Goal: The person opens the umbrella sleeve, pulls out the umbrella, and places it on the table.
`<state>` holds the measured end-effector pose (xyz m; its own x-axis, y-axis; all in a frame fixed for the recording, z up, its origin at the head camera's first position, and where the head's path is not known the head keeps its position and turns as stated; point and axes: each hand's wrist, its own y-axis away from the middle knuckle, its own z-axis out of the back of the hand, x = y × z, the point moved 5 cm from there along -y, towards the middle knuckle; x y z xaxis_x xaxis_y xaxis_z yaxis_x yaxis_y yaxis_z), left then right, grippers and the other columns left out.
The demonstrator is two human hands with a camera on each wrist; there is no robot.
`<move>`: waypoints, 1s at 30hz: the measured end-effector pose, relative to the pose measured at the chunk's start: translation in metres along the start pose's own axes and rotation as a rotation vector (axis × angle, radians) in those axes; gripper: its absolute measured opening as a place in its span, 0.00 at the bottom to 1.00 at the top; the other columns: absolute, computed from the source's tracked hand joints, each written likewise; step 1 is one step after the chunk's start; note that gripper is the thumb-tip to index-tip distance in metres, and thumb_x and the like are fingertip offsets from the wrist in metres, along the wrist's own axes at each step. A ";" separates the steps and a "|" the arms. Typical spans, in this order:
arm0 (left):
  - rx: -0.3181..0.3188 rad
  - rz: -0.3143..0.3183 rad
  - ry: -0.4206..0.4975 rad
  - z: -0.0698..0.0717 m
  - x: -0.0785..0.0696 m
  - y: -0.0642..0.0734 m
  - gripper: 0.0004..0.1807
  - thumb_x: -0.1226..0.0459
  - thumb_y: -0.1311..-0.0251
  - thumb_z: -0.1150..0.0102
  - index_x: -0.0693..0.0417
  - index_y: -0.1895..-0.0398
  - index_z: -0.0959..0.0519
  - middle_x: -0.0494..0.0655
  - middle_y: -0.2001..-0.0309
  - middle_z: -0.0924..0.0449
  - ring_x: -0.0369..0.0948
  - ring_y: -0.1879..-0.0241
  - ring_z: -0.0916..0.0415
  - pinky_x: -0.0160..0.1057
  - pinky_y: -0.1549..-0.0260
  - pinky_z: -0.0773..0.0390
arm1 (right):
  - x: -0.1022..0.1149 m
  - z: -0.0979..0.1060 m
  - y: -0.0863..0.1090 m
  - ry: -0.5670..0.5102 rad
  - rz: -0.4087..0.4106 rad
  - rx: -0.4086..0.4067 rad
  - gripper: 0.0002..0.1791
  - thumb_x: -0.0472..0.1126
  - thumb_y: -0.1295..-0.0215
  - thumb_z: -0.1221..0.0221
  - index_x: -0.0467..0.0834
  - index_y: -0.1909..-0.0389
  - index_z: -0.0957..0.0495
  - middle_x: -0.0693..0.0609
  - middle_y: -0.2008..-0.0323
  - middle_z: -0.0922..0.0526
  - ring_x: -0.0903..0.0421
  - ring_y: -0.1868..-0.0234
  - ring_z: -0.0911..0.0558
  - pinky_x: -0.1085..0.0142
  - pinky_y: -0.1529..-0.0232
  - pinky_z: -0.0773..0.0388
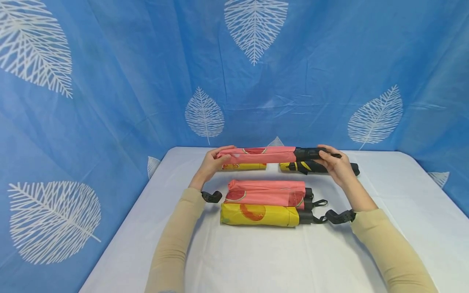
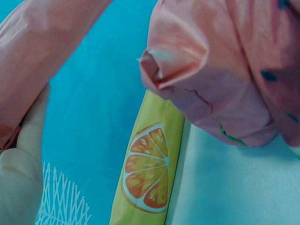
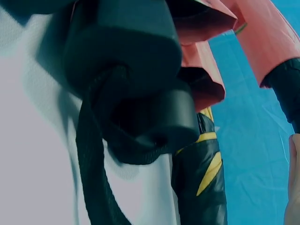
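Observation:
A folded pink umbrella (image 1: 271, 155) with a watermelon print is held level above the back of the table. My left hand (image 1: 211, 165) grips its closed fabric end, thumb in front. At the other end my right hand (image 1: 338, 167) holds the black handle, which also shows beside that hand (image 3: 294, 187) in the right wrist view. Below lie a yellow umbrella (image 1: 245, 167) with orange slices and a black-and-yellow umbrella (image 1: 311, 167), both partly hidden. Nearer me, pink watermelon umbrellas (image 1: 265, 192) lie against a yellow umbrella (image 1: 260, 215), handles pointing right.
A white cloth covers the table (image 1: 278, 260). Behind it and along both sides hangs a blue curtain (image 1: 286, 89) with white leaf prints. A black wrist strap (image 1: 319, 220) loops off the front yellow umbrella's handle, close to the right wrist camera (image 1: 338, 217).

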<state>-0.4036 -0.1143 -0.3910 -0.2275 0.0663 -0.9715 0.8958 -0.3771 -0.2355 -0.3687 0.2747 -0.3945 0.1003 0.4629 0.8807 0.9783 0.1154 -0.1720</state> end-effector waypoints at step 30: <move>-0.139 -0.018 0.019 0.018 -0.017 0.021 0.12 0.68 0.34 0.46 0.58 0.77 0.22 0.59 0.36 0.35 0.46 0.35 0.39 0.38 0.47 0.28 | 0.009 0.033 0.017 -0.063 0.062 -0.006 0.16 0.26 0.31 0.53 0.41 0.48 0.24 0.47 0.46 0.32 0.56 0.52 0.19 0.67 0.50 0.27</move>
<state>-0.3877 -0.1395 -0.3785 -0.2379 0.0901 -0.9671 0.9360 -0.2445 -0.2531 -0.3571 0.3101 -0.4043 0.1491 0.5236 0.8388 0.9717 0.0796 -0.2225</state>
